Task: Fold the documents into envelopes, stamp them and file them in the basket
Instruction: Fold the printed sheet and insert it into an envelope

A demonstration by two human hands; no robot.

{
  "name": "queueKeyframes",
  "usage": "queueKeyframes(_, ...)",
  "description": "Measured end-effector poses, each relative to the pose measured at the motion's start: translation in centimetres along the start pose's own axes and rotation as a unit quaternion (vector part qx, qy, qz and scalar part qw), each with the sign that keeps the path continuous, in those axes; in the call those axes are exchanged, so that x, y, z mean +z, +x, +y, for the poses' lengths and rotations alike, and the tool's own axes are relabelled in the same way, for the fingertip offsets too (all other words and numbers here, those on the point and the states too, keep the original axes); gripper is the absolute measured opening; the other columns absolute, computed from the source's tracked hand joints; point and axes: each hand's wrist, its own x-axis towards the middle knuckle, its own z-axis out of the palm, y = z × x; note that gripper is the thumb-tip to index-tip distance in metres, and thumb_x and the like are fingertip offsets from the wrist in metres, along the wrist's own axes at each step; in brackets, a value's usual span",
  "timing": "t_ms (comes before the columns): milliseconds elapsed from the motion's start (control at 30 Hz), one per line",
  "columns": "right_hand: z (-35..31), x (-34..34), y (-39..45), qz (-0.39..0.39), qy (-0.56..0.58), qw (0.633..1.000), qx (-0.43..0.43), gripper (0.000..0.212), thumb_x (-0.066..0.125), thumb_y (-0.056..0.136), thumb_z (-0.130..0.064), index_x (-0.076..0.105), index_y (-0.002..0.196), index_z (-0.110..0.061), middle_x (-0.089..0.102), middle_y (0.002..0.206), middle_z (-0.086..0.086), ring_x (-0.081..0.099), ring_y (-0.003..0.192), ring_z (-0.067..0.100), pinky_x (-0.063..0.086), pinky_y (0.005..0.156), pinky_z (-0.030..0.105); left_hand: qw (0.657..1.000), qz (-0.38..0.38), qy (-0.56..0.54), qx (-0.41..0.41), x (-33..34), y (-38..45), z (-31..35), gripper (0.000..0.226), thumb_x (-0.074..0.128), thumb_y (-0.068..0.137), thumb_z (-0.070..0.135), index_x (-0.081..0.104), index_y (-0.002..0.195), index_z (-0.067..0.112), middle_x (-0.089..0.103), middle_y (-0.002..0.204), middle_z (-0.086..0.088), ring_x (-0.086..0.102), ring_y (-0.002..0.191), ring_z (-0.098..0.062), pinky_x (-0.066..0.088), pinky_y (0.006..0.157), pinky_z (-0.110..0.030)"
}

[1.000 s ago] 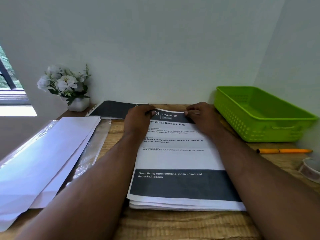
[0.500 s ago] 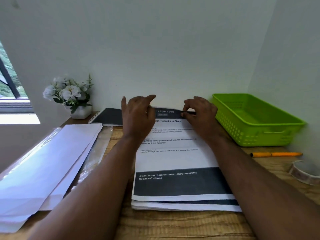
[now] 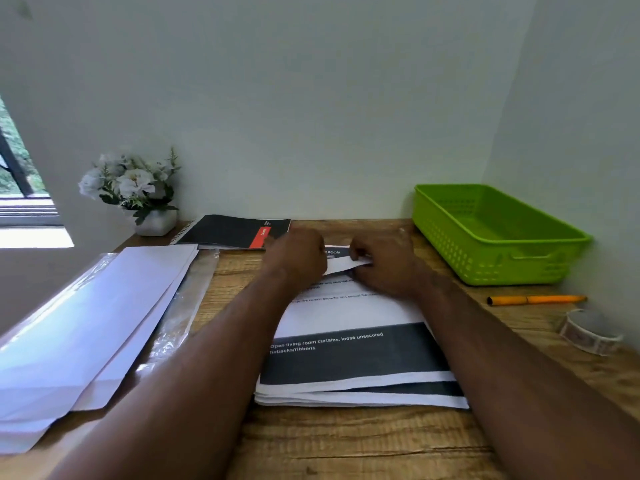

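Both hands, left hand (image 3: 297, 258) and right hand (image 3: 382, 263), pinch the top document (image 3: 349, 318) by its far edge, each grip closed on paper, its long axis running toward the person.

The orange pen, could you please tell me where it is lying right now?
In the head view, the orange pen lies on the wooden desk at the right, just in front of the green basket and behind the roll of stamps.

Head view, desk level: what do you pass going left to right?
White envelopes → flower pot → black notebook → left hand → right hand → green basket → orange pen → tape roll.
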Motion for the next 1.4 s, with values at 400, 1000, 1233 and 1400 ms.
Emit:
queueKeyframes(400,0.3,0.4,0.7,-0.112,0.043,0.993,0.006,0.024,0.051,0.09,-0.023,0.071,0.101,-0.02,0.071,0.106,0.001,0.063,0.097,0.02,0.049,0.085,0.035,0.995,0.017,-0.092,-0.045,2.5,-0.5,0.6,0.029,0.05,0.081,0.014,0.074,0.094,0.022,0.068,0.108,-0.001,0.061,0.105,-0.027,0.047,0.088,-0.036)
queueKeyframes(1000,-4.5,1.2,-0.4,-0.093,-0.064,0.993,0.027,0.031,0.038,0.09,-0.025,0.065,0.102,-0.013,0.052,0.112,0.009,0.053,0.104,0.031,0.046,0.081,0.042,0.995,0.049,-0.083,-0.037,3.3,-0.8,0.8,0.027,0.05,0.08,0.022,0.075,0.088,0.012,0.065,0.102,-0.015,0.059,0.099,-0.034,0.048,0.081,-0.035)
queueKeyframes(1233,-2.7,0.0,-0.7,-0.094,-0.042,0.982,0.161,0.028,0.042,0.087,-0.017,0.057,0.107,-0.004,0.061,0.111,0.017,0.06,0.103,0.035,0.046,0.08,0.037,0.998,0.049,-0.015,-0.03,3.3,-1.1,0.9,0.031,0.046,0.086,0.021,0.072,0.104,0.02,0.059,0.117,-0.007,0.054,0.109,-0.033,0.043,0.09,-0.037)
queueKeyframes(1400,-0.9,-1.2,-1.2,-0.101,-0.162,0.962,0.196,0.032,0.04,0.088,-0.013,0.059,0.112,-0.004,0.058,0.119,0.017,0.056,0.111,0.033,0.038,0.098,0.042,0.999,0.037,-0.009,0.0,3.3,-1.1,0.7,0.033,0.046,0.088,0.017,0.068,0.111,0.024,0.055,0.121,-0.005,0.049,0.116,-0.029,0.04,0.095,-0.038)
